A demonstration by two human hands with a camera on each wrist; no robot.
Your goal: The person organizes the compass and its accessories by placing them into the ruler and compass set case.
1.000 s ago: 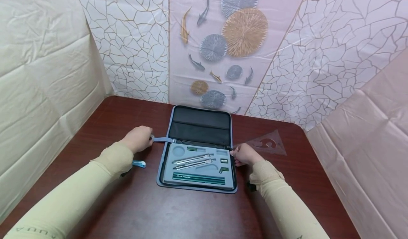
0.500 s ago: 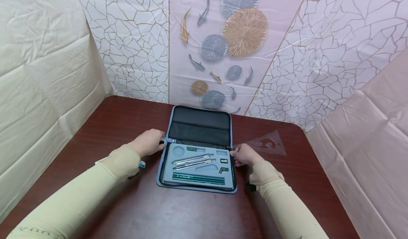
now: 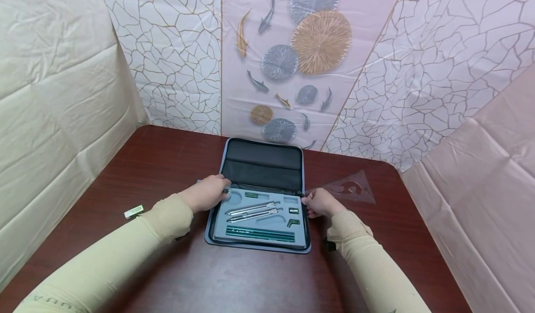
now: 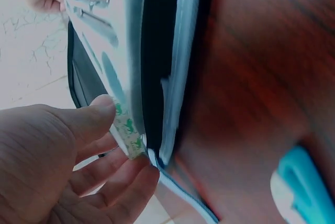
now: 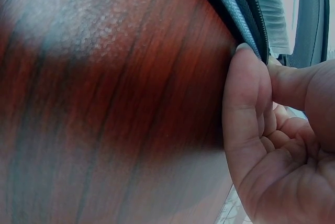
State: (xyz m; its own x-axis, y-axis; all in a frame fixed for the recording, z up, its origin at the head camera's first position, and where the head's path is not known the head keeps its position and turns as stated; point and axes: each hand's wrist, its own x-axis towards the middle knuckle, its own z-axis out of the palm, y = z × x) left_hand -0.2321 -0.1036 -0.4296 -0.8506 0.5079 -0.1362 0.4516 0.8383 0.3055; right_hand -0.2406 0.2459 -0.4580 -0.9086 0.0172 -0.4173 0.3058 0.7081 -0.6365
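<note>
Case [image 3: 262, 172] lay open on table [image 3: 246, 280], tray [image 3: 282, 225] facing up. Left hand [image 3: 206, 192] pinched green-patterned piece [image 4: 127, 124] at tray's rear left corner; right hand [image 3: 322, 203] pinched case's right edge. I judged case light, rim [image 3: 259, 249] bendy, tray smooth, perhaps slippery; rim's sides seemed surest hold.

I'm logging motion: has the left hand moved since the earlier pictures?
Yes: in the head view, the left hand moved right, reaching the tray in the unmoved case.
</note>
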